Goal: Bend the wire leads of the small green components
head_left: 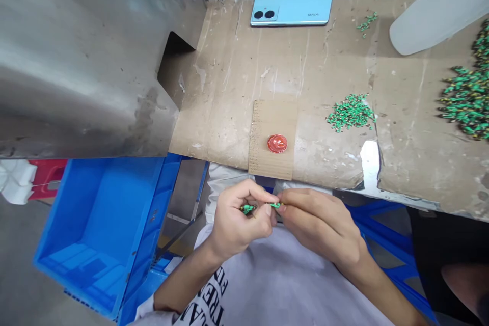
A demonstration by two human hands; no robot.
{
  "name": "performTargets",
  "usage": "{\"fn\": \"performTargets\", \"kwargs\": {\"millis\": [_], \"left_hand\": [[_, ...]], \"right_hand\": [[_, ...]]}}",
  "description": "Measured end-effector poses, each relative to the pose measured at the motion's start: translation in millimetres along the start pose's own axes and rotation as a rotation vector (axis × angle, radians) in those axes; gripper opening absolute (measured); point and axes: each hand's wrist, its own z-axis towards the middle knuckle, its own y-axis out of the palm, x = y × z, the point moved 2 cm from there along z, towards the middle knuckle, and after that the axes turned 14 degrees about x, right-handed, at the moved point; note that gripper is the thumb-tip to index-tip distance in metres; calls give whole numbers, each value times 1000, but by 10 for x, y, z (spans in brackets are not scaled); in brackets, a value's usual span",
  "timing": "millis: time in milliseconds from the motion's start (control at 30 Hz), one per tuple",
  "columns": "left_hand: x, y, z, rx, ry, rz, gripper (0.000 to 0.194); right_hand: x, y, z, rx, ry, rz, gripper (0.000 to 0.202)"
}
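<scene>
My left hand (242, 219) is closed around some small green pieces (247, 209), which show between its curled fingers. My right hand (321, 221) pinches a small green piece (275, 205) at its fingertips, and the left thumb and forefinger meet it there. Both hands are just below the table's front edge. Above them, a red round object (277, 143) sits on a strip of ridged cardboard (273, 117). To the right on the table lies a small heap of green pieces (350, 112).
A larger heap of green and dark pieces (468, 102) lies far right. A blue phone (292, 8) is at the back, near a whitish cylinder (435, 15). A metal housing (87, 61) stands left, above a blue crate (103, 224).
</scene>
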Motion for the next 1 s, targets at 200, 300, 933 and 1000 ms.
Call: {"fn": "performTargets", "kwargs": {"millis": [200, 300, 933, 1000], "left_hand": [[-48, -66, 20, -58, 82, 34, 24], [-62, -86, 42, 7, 256, -5, 28], [-142, -71, 1, 4, 381, -52, 34], [-156, -78, -8, 12, 385, -46, 35]], "right_hand": [[33, 37, 78, 93, 271, 233, 27], [15, 42, 74, 83, 453, 324, 21], [4, 51, 58, 12, 513, 374, 20], [4, 51, 60, 2, 519, 371, 19]]}}
